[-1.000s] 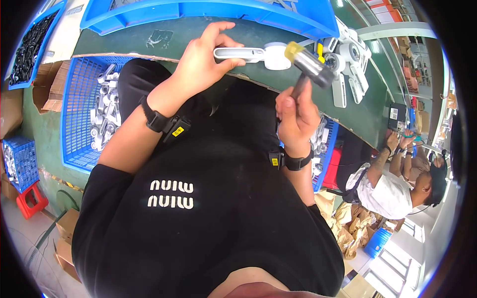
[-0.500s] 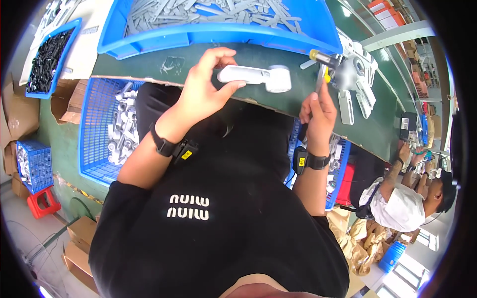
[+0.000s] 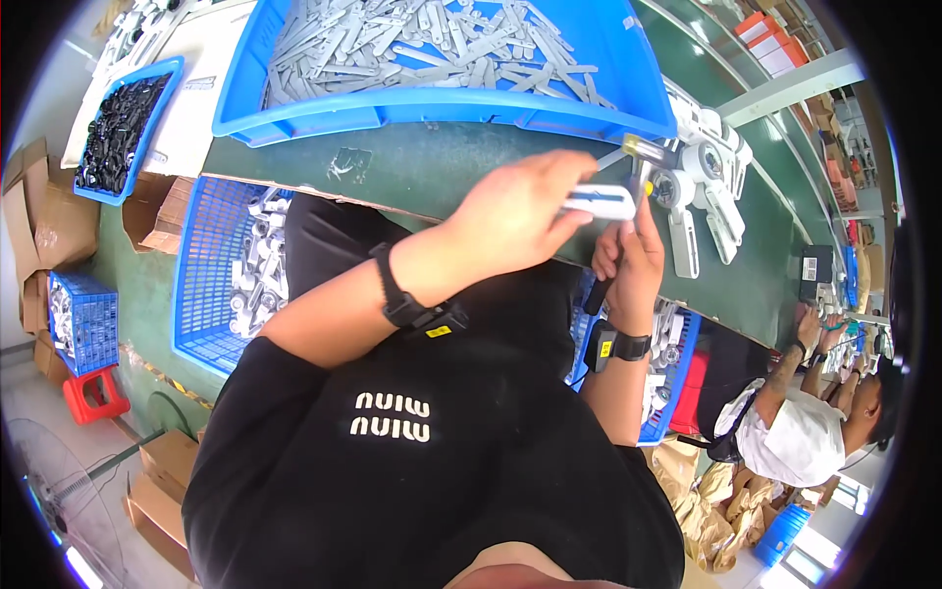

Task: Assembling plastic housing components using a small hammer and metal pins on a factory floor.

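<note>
My left hand is closed on a white elongated plastic part, which has a dark slot along it and is partly covered by my fingers. My right hand grips a hammer with a metal shaft, a pale yellow striking face and a dark handle end below the fist. The white part's tip is close beside the hammer shaft; whether they touch I cannot tell. Just right of the hammer, several white parts with round ends lie piled on the green bench.
A blue tray of grey flat strips spans the back. At far left is a smaller blue tray of black pieces. A blue basket of white parts stands left of my lap, another at right. A co-worker sits at far right.
My left hand has moved right with the white part, bringing it next to the hammer. The part's round end, visible before, no longer shows. My right hand keeps its hold, nearly in place.
</note>
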Demonstrator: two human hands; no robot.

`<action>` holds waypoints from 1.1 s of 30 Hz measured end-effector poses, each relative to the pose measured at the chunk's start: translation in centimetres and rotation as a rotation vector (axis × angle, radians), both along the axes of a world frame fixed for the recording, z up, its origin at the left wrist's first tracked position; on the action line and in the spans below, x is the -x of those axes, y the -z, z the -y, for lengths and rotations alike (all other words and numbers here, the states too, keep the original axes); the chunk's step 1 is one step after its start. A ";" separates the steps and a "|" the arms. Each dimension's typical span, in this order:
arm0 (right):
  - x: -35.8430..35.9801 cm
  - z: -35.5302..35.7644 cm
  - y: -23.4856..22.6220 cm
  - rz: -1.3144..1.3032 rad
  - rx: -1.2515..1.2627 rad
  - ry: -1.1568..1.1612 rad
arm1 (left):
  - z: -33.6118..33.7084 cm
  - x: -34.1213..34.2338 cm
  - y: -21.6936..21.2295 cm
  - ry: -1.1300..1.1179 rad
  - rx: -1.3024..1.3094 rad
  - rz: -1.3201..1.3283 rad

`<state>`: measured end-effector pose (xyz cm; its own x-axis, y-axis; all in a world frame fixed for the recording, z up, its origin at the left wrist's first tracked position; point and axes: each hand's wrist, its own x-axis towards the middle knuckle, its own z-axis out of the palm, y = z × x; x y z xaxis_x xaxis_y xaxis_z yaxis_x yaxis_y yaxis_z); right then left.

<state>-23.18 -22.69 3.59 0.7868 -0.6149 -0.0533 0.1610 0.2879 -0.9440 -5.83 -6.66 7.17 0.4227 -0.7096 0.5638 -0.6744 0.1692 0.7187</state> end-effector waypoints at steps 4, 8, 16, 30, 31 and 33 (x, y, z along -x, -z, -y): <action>0.6 0.8 -0.8 0.095 -0.103 0.021 | 0.7 -0.5 1.2 -0.003 -0.395 0.457; 1.2 1.1 -0.2 0.146 -0.130 -0.033 | -0.9 -2.3 -0.3 -0.034 -0.319 0.536; 1.5 1.3 0.5 0.093 -0.044 -0.159 | -2.2 -19.4 -7.0 -0.461 -0.304 0.405; 0.5 -1.0 -0.5 -0.022 0.081 0.078 | -0.6 -27.9 -1.1 -0.205 -1.061 0.420; 0.4 -0.8 -0.3 -0.030 0.086 0.094 | -0.3 -27.5 -1.2 -0.188 -1.054 0.421; -0.2 -0.3 0.1 -0.279 0.209 0.025 | -0.4 -27.2 -1.0 -0.232 -1.071 0.398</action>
